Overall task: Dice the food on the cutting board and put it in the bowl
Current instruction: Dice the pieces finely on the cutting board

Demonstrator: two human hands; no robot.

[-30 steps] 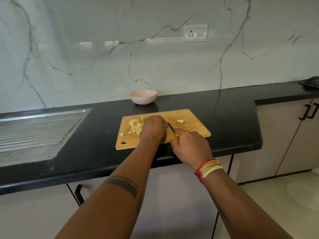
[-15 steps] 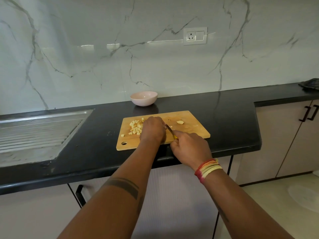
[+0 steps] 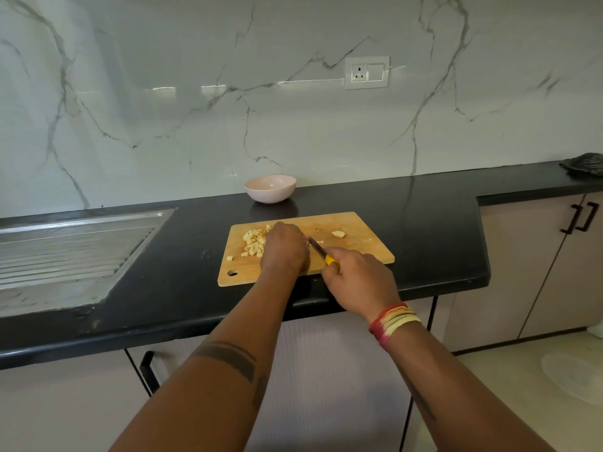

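A wooden cutting board (image 3: 359, 246) lies on the black counter. A pile of pale diced food (image 3: 253, 243) sits on its left half, and one larger piece (image 3: 338, 234) lies apart at the right. My left hand (image 3: 285, 249) is curled over the middle of the board; what it holds is hidden beneath it. My right hand (image 3: 357, 277) grips a knife (image 3: 321, 252) by its yellow handle, the blade angled toward my left hand. An empty pink bowl (image 3: 270, 188) stands behind the board, near the wall.
A steel sink drainboard (image 3: 65, 249) fills the counter's left side. The black counter (image 3: 440, 230) ends at a step on the right, above cabinets with dark handles. A dark object (image 3: 584, 163) lies at the far right. A wall socket (image 3: 367, 72) is above.
Both hands stay over the board in nearly the same place, the knife shifting only slightly beside my left hand. The camera view has tilted a little.
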